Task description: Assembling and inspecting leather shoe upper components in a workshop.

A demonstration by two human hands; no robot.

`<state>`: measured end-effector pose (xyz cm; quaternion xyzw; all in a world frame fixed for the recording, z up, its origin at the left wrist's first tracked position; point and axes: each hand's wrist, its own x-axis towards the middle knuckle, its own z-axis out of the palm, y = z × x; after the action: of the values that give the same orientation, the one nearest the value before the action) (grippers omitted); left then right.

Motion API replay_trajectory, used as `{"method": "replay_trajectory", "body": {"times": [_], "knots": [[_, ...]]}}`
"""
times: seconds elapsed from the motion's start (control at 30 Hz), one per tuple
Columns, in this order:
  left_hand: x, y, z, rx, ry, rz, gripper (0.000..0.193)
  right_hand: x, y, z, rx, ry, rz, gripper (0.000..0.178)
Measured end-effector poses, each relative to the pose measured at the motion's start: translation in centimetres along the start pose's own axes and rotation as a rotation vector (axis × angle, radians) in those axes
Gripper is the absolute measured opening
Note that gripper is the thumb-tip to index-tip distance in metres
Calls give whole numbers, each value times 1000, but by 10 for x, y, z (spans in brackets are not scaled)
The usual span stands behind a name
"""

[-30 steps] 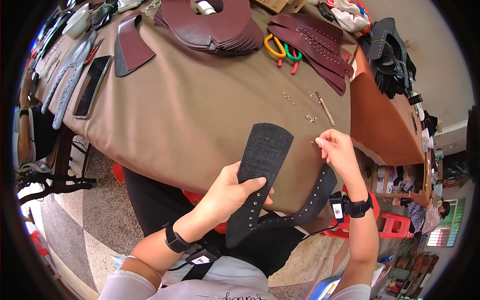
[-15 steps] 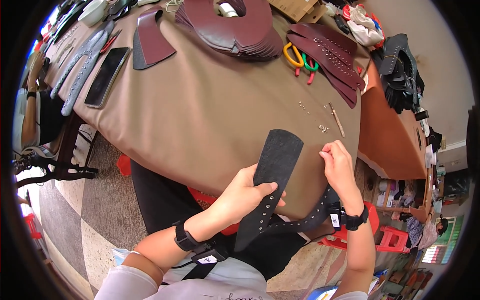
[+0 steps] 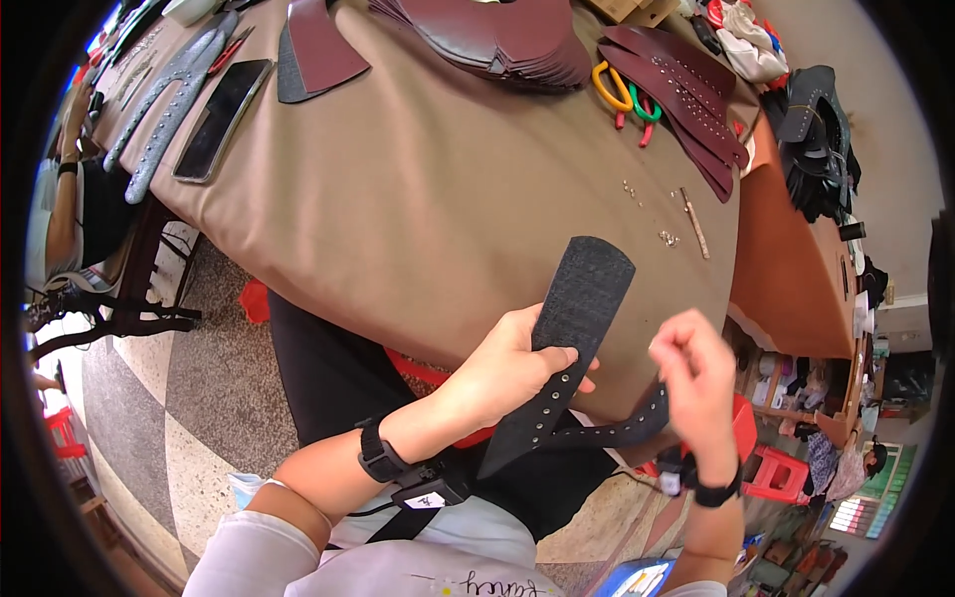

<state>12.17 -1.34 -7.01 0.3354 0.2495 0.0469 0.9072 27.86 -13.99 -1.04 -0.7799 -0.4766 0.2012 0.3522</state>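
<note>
My left hand (image 3: 509, 363) grips a black leather strap (image 3: 585, 289), thumb on top and fingers underneath. Its wide rounded end points away over the table's near edge. A row of metal studs runs down the narrower part, which bends and trails to the right beneath my right hand (image 3: 698, 383). That hand hovers right of the strap, somewhat blurred, with thumb and fingers pinched together; whatever may be between them is too small to see. Beyond it, small metal studs (image 3: 668, 239) lie scattered on the table beside a thin pen-like stick (image 3: 694, 224).
Maroon leather pieces (image 3: 497, 45) are stacked at the back. Studded maroon straps (image 3: 686, 99) and yellow- and green-handled tools (image 3: 614, 88) lie to the right. A phone (image 3: 223, 121) and a grey studded strap (image 3: 171, 99) are at left, where another person's arm (image 3: 66, 189) shows.
My right hand has drawn back from the loose studs toward me, still pinched. My left hand keeps its grip on the strap. The table's things sit higher and farther right in view.
</note>
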Motion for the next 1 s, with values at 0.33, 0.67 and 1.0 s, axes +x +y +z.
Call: {"method": "replay_trajectory", "body": {"times": [0.33, 0.67, 1.0], "knots": [[3, -6, -3, 67, -41, 56, 16, -23, -1, 73, 122, 267, -143, 10], [-2, -3, 3, 263, 11, 137, 22, -22, 6, 79, 153, 319, -53, 10], [-3, -28, 4, 563, 109, 512, 24, -24, 5, 74, 165, 236, 99, 7]]}}
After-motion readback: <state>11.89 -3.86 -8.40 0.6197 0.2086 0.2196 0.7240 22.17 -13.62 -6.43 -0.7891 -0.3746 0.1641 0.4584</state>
